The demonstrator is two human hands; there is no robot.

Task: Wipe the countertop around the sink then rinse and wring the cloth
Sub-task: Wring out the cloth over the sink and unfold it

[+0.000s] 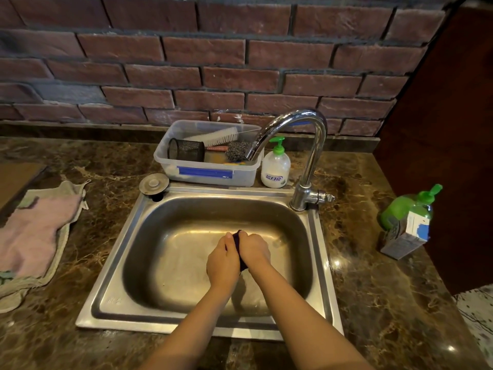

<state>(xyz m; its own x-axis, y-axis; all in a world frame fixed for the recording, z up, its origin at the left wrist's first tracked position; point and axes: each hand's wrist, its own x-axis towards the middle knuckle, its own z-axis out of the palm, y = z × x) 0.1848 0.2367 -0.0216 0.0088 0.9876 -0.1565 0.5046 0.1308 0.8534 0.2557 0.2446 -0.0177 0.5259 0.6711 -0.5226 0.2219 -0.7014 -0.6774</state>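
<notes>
**Wringing the cloth over the basin**

From my seat I read this as the last step of the job: both hands are over the middle of the sink [317,252], and the dark cloth [238,243] is bunched into a tight roll between them. My left hand [222,265] has its fingers curled round the nearer part of the roll; my right hand [253,249] grips the farther part, fingers wrapped over it, so that only a narrow strip of cloth shows between the two fists and a little below them. The hands touch each other along the roll.

The faucet [301,134] has its spout swung back over the plastic tub [208,172] behind the sink, and I see no water running from it, so I judge the rinse is over or at least paused. The countertop [373,303] shows some gloss near the sink's right edge; whether that is wet or polish I cannot tell.

What I would call for next: twist the fists in opposite directions, keeping the roll above the basin so the drips fall inside, and hold the grip firm, since a wet cloth may slip
</notes>
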